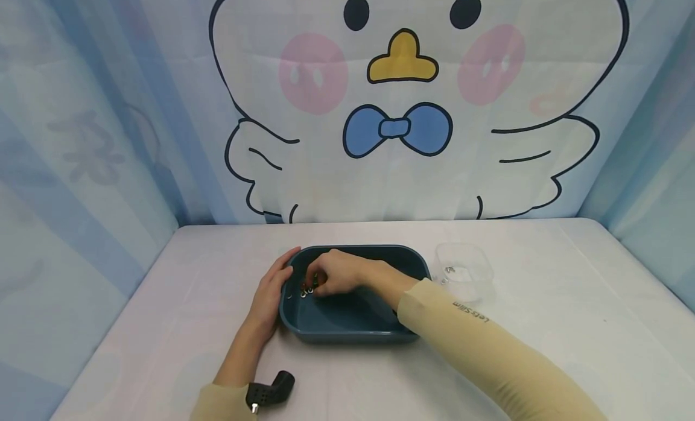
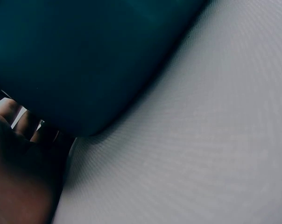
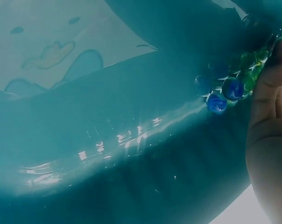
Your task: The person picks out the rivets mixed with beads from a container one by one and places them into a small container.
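Note:
A dark blue-green plastic basin (image 1: 347, 335) with rounded corners stands on the table. At its left end my left hand (image 1: 267, 295) holds the wall, thumb over the rim and fingers along the outside. Inside the basin, towards the left, my right hand (image 1: 338, 272) reaches down with bent fingers among glass marbles (image 1: 306, 292). In the right wrist view the marbles (image 3: 233, 88) are blue and green and cluster beside the fingers. Whether the fingertips pinch one is hidden.
A clear plastic box (image 1: 478, 267) stands right of the basin, with a few small shiny things (image 1: 449, 269) in it. Pale cloth covers the table (image 1: 548, 324). A printed curtain (image 1: 399, 186) hangs behind the far edge, and more curtains flank both sides.

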Available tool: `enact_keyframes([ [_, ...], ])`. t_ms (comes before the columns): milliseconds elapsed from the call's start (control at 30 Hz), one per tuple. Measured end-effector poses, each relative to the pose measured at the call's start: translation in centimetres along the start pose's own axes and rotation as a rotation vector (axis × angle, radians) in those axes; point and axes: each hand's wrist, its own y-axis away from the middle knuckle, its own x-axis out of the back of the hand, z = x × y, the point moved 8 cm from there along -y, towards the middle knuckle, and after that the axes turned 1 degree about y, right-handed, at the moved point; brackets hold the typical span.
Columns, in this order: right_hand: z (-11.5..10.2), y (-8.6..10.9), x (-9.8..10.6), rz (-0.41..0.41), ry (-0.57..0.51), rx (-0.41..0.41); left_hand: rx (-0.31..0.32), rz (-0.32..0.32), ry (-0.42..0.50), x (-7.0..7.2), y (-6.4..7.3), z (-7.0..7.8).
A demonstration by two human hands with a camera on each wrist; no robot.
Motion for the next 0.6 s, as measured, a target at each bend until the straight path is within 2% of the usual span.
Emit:
enact_keyframes([
  [267,-0.27,-0.06,-0.30,-0.019,-0.001,0.023,-0.010,-0.002,-0.005,0.07,-0.02,-0.03],
  [600,-0.24,-0.09,-0.86,-0.052,0.005,0.009,-0.008,-0.010,-0.001,0.07,-0.07,-0.14],
])
